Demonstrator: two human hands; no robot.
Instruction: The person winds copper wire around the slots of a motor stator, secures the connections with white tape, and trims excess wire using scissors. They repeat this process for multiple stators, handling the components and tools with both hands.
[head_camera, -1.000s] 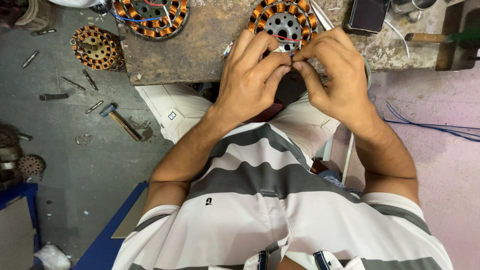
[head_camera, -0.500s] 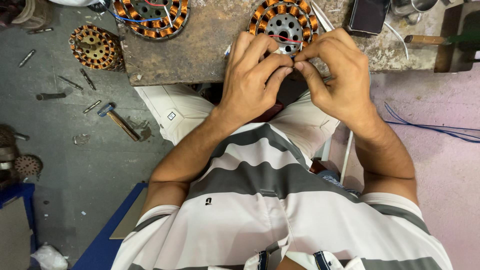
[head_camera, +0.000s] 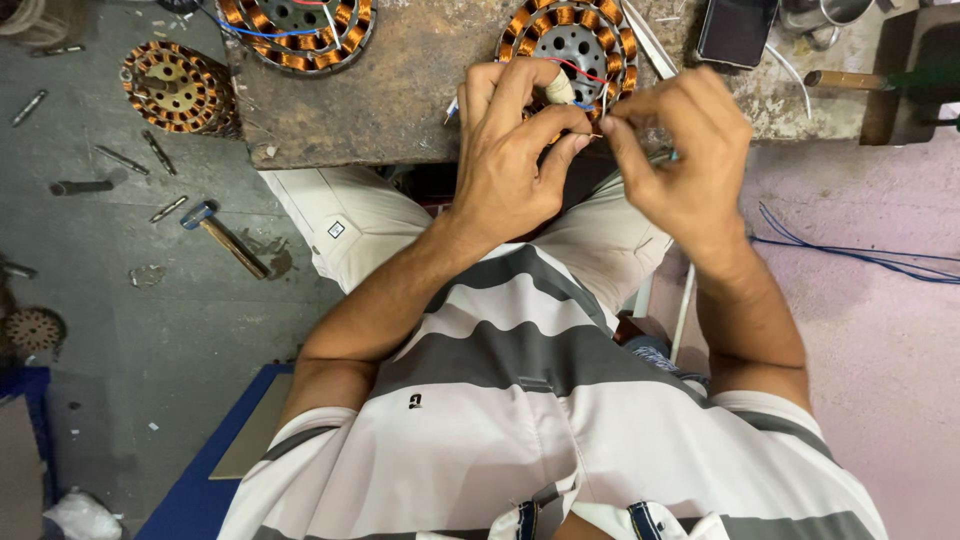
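Copper-wound stator (head_camera: 572, 38) sits under both hands: left hand (head_camera: 515, 150) and right hand (head_camera: 680, 150) pinch its thin wire (head_camera: 600, 112).

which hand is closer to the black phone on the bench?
Right. The right hand sits just below and left of the phone. The left hand is farther left, in front of the copper-wound stator.

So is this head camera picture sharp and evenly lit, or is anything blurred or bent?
Head view: soft, even light, no harsh glare; left hand, right hand and copper-wound stator look sharp; the fine wire between the fingers is too thin to resolve; edges bow slightly.
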